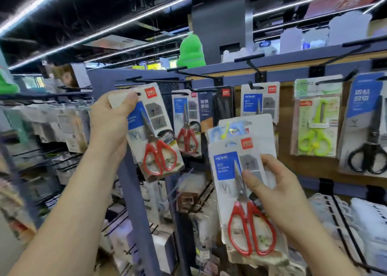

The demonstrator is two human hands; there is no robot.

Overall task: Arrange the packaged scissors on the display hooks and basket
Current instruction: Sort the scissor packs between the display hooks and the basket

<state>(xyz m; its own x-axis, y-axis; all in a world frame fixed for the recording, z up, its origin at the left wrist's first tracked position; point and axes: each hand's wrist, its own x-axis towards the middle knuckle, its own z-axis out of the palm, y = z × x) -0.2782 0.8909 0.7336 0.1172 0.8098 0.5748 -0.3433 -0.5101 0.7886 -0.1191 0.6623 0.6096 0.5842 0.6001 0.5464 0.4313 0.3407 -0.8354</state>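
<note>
Packs (243, 183) of red-handled scissors fan in your right hand (276, 194), thumb pressed on the front card. Your left hand (111, 118) pinches another pack (154, 133) by its top at a hook (134, 80), its header hidden behind your fingers.

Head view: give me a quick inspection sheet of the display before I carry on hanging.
Surface: display panel with black hooks.
Job's things: red-handled scissors pack raised at a hook; a stack of packs, red-handled pack in front; more hanging, among them a green-handled pack and a black-handled pack.
Clutter: blurred packaged goods on lower racks.
Hands: left hand grips the raised pack's top; right hand holds the stack.
Cables: nothing seen.
Surroundings: shop aisle, ceiling strip lights, green object on the top shelf.
</note>
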